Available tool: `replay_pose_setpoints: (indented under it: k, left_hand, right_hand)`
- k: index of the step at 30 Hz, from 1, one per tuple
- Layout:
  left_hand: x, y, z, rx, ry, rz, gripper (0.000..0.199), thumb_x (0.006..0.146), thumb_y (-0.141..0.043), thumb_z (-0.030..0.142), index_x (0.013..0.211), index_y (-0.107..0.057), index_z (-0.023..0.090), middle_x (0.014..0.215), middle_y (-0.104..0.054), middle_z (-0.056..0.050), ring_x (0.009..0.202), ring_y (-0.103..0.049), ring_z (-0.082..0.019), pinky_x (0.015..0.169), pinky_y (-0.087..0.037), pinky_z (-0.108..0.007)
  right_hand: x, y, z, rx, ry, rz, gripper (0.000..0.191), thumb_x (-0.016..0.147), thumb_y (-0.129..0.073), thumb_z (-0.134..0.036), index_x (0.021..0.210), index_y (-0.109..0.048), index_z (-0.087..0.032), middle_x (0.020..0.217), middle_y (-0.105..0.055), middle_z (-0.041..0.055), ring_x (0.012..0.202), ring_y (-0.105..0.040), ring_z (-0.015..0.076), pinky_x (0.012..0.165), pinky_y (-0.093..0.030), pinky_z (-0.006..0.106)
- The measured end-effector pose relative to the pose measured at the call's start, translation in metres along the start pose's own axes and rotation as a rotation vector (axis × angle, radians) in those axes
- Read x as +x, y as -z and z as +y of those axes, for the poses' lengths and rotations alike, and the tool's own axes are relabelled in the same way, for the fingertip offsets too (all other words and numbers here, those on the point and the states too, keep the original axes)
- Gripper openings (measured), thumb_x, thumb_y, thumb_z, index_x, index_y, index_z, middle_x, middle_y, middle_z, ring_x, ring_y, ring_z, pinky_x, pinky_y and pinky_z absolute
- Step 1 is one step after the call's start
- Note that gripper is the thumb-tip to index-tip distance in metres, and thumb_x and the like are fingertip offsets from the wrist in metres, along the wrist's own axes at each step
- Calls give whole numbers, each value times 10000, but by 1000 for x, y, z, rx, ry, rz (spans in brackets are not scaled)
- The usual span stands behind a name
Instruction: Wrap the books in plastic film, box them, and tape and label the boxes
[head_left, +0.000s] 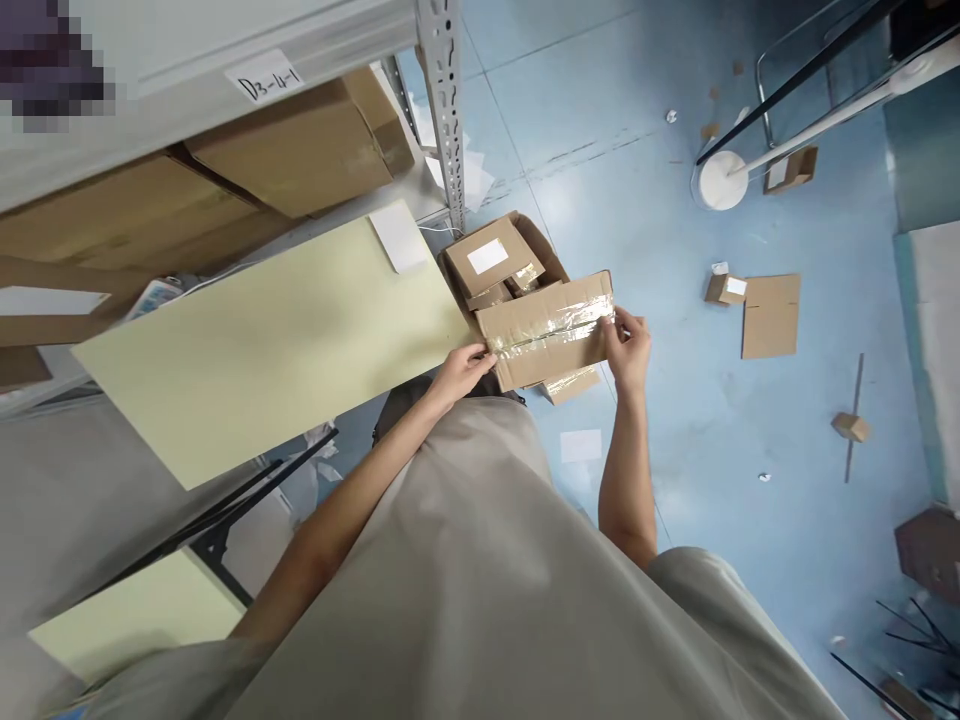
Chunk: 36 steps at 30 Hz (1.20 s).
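Note:
Between my two hands is a brown cardboard box [547,345], with shiny clear tape along the seam of the side facing me. My left hand [463,373] grips its left end, beside the edge of a pale yellow board. At the opposite end, my right hand [628,348] pinches the box's right edge between thumb and fingers. Just beyond it stands an open carton [541,243] with smaller boxes inside, one bearing a white label [488,257]. Another taped box [570,386] shows partly from beneath the held one.
A pale yellow tabletop [285,350] carries a white slip [397,238]. Metal shelving [442,110] holding large cartons [292,150] rises behind it. On the blue floor lie a flat cardboard piece [771,316], a small box [726,288] and a white-based stand [722,180].

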<state>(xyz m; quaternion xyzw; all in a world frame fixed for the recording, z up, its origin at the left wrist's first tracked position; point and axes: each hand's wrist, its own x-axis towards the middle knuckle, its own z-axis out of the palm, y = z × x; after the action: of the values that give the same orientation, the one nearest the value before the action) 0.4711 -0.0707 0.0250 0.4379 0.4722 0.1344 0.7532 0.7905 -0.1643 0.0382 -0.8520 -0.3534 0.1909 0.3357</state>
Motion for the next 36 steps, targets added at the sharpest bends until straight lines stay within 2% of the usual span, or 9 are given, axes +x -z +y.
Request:
replay_pose_setpoints:
  k: [3,7,10,13,16,18,24,29,36]
  left_hand:
    - [41,-30,-13,53,46,-69,406,784,-829,480,1027,-786,157,1131,-813,-110,1111,-755,-309,1042,-572,-450]
    - [87,-55,-26,102,92,-25,298,771,-828,365,952,-761,139,1038,-805,-113,1051,-741,-295,995,-555,-423]
    - [107,-65,-28,99,127,84,283,772,-839,297,972,-719,137,1085,-795,-135,1106,-724,-302,1012,-538,-415]
    - [109,-62,-29,90,145,186,344,780,-853,275,1039,-679,130,1259,-756,-205,1230,-696,-348,1058,-519,-443]
    - [92,-41,-34,-1,132,225,485,818,-825,295,1240,-650,130,1559,-586,-269,1401,-618,-376,1107,-511,-462]
    - [72,-22,-41,-55,136,269,575,833,-802,311,1352,-621,138,1648,-495,-272,1469,-568,-378,1134,-510,-480]
    - [0,23,-57,-182,108,359,580,851,-788,435,1342,-662,153,1537,-627,-237,1348,-679,-334,1145,-529,-500]
    - [-49,45,-58,-285,37,413,631,828,-798,587,1293,-702,172,1473,-686,-209,1309,-703,-333,1138,-536,-493]
    - [-121,91,-75,-389,-118,483,648,859,-774,612,1344,-685,190,1477,-688,-194,1329,-689,-341,1142,-533,-489]
  right_hand:
    - [40,4,30,-80,3,-16,486,944,-658,-500,1304,-765,-191,1147,-678,124,1112,-665,276,1065,-529,492]
    - [85,-13,56,-114,-10,-106,480,924,-660,-472,1279,-772,-169,1201,-717,168,1198,-658,329,1138,-504,538]
    - [106,-33,67,-58,-26,-179,522,919,-680,-479,1306,-750,-137,1346,-718,201,1326,-621,359,1215,-452,572]
    - [109,-55,73,-1,-47,-233,572,917,-700,-515,1314,-740,-104,1445,-690,221,1421,-584,367,1274,-396,567]
    - [98,-77,74,55,-68,-336,629,926,-680,-578,1315,-743,-87,1430,-709,228,1389,-628,368,1246,-439,545]
    - [87,-89,74,74,-72,-415,689,922,-668,-624,1329,-737,-72,1426,-712,239,1364,-651,373,1222,-461,552]
    - [57,-116,49,145,-97,-546,757,854,-716,-703,1291,-758,-86,1437,-703,247,1397,-637,390,1212,-470,579]
    - [29,-133,-12,168,36,-603,747,847,-686,-774,1236,-787,-144,1386,-742,209,1368,-659,387,1212,-472,595]
    - [-32,-165,-118,151,230,-637,711,882,-659,-766,1238,-797,-167,1352,-762,187,1335,-679,370,1191,-511,576]
